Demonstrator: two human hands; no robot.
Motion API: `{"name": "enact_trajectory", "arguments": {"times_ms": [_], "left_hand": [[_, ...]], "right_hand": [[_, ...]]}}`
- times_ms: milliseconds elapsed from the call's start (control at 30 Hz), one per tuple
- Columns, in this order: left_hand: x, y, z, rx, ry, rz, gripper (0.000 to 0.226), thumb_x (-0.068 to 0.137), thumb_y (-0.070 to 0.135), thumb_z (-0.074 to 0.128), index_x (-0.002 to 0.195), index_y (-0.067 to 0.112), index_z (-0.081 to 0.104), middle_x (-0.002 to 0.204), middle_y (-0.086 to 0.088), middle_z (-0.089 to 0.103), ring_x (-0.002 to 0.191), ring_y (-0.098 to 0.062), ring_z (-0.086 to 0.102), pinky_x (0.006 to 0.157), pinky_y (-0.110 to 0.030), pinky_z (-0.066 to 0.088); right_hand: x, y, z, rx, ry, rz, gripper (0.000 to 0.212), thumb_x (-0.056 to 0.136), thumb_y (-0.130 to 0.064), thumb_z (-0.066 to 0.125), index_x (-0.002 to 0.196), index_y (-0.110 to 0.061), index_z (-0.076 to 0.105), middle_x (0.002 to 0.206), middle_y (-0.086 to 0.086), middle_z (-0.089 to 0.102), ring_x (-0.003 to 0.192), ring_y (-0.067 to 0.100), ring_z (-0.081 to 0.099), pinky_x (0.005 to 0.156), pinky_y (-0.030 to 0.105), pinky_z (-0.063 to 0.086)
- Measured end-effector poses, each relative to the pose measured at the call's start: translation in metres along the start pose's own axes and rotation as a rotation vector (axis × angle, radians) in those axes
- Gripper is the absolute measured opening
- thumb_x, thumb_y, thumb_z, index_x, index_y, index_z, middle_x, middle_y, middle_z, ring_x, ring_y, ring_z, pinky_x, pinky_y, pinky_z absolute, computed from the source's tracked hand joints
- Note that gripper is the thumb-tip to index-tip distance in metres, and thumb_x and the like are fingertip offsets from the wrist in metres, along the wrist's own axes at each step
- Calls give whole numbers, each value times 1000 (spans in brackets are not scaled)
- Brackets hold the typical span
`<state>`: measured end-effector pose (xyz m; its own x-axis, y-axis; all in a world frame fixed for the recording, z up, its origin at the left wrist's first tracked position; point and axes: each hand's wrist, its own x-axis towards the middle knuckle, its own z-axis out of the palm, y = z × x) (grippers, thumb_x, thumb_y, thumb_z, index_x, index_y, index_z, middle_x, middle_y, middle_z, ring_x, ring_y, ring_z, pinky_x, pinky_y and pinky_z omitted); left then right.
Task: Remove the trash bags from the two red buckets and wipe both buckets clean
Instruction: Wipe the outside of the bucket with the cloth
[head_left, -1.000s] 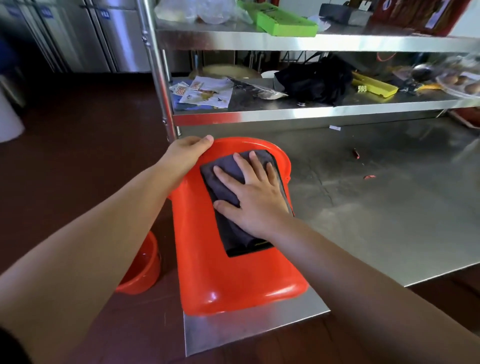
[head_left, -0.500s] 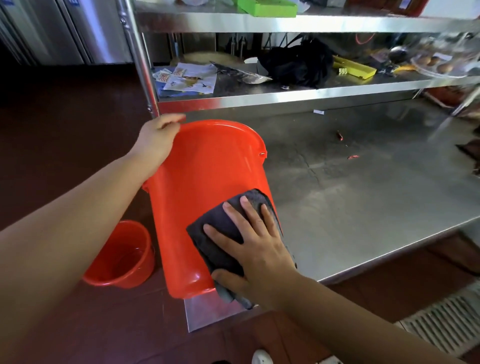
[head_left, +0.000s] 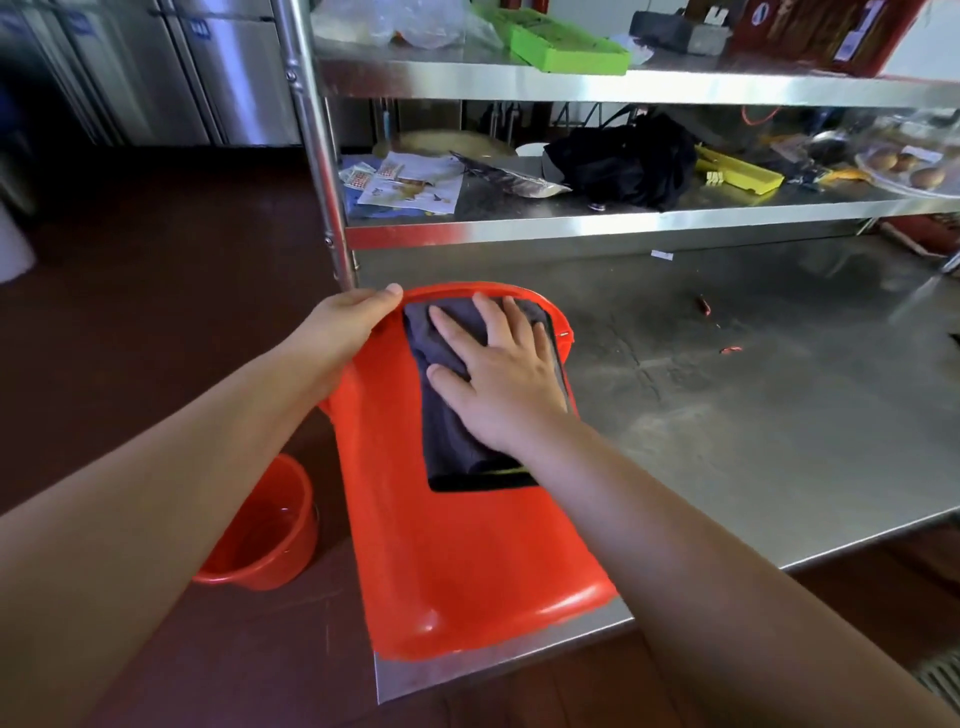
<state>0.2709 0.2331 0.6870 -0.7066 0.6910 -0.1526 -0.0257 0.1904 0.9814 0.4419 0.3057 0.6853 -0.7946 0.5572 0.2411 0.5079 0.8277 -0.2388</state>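
Observation:
A large red bucket (head_left: 467, 561) lies tipped on the corner of the steel table (head_left: 753, 415), its base toward me and its mouth facing away. My left hand (head_left: 345, 332) grips the far rim at the left. My right hand (head_left: 498, 374) lies flat, fingers spread, pressing a dark grey cloth (head_left: 447, 415) against the bucket's outer wall near that rim. A second, smaller red bucket (head_left: 265, 535) stands on the floor at the left, partly hidden behind my left arm.
A steel shelf post (head_left: 317, 156) rises just behind the bucket. The lower shelf (head_left: 571, 223) holds papers, a black bag (head_left: 623, 161) and a yellow tray. A green tray (head_left: 561, 41) is on the upper shelf. Small red scraps (head_left: 704, 306) lie on the table.
My right hand has slid the cloth from the bucket's base end up its wall to the far rim. The bucket has tipped flatter, and my left hand has stayed on the rim.

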Motion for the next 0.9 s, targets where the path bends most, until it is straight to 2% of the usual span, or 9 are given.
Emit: {"name": "enact_trajectory", "arguments": {"times_ms": [100, 233, 367, 467, 533, 667, 767, 833, 900], "left_hand": [[-5, -3, 6, -102, -37, -5, 20, 90, 33, 62, 84, 15, 70, 81, -5, 74, 77, -18, 69, 83, -38, 54], [-8, -5, 0, -89, -78, 4, 21, 91, 32, 59, 81, 16, 69, 71, -1, 73, 64, -13, 69, 61, -26, 56], [-10, -16, -10, -93, -1, 17, 20, 91, 32, 59, 79, 19, 67, 67, 6, 69, 59, -5, 64, 59, -20, 52], [-12, -30, -25, -75, 62, 31, 21, 92, 34, 56, 77, 22, 66, 60, 12, 67, 54, -1, 61, 53, -16, 47], [-14, -35, -35, -58, 95, 28, 20, 92, 30, 54, 78, 24, 66, 63, 13, 68, 59, -3, 61, 61, -22, 46], [-9, -15, -22, 95, 203, 83, 31, 83, 11, 44, 92, 26, 69, 100, -5, 70, 76, -8, 61, 68, -23, 47], [-7, 5, 7, 229, 154, 168, 18, 80, 35, 51, 88, 31, 67, 103, -8, 69, 92, -22, 64, 86, -31, 50], [-5, 10, 18, 410, 74, 150, 35, 76, 57, 48, 95, 33, 65, 112, -6, 66, 110, -28, 57, 103, -44, 40], [-1, 11, 21, 416, 55, 97, 42, 76, 66, 46, 99, 35, 63, 121, -2, 62, 119, -27, 52, 109, -49, 31]], "right_hand": [[13, 5, -4, -43, 24, 4, 57, 89, -56, 41, 143, -45, 27, 151, 0, 20, 140, 29, 12, 115, 52, 10], [-1, 3, -2, -88, 3, -41, 59, 88, -60, 38, 144, -44, 26, 151, 4, 17, 140, 33, 9, 114, 53, 7], [-46, 1, -4, -71, -57, -142, 63, 86, -62, 38, 145, -45, 24, 156, 4, 13, 144, 32, -1, 116, 54, -2], [-94, -3, -3, -46, -72, -199, 64, 83, -62, 38, 144, -43, 29, 154, 4, 22, 144, 33, 4, 117, 52, -2], [-124, -4, 1, -42, -74, -234, 64, 83, -61, 40, 143, -42, 32, 152, 5, 28, 144, 34, 10, 116, 54, 3], [-157, -5, 6, -56, -54, -273, 64, 81, -60, 46, 142, -40, 36, 150, 7, 35, 142, 36, 19, 113, 60, 14], [-158, -7, 4, -62, -54, -242, 62, 83, -59, 44, 141, -41, 38, 150, 6, 35, 142, 35, 19, 113, 60, 14], [-156, -7, 3, -52, -40, -231, 59, 83, -57, 45, 139, -40, 42, 148, 5, 38, 141, 35, 23, 113, 59, 15], [-150, -3, 1, -21, -25, -236, 57, 82, -54, 46, 137, -41, 44, 147, 4, 40, 141, 33, 25, 114, 57, 15]]}}
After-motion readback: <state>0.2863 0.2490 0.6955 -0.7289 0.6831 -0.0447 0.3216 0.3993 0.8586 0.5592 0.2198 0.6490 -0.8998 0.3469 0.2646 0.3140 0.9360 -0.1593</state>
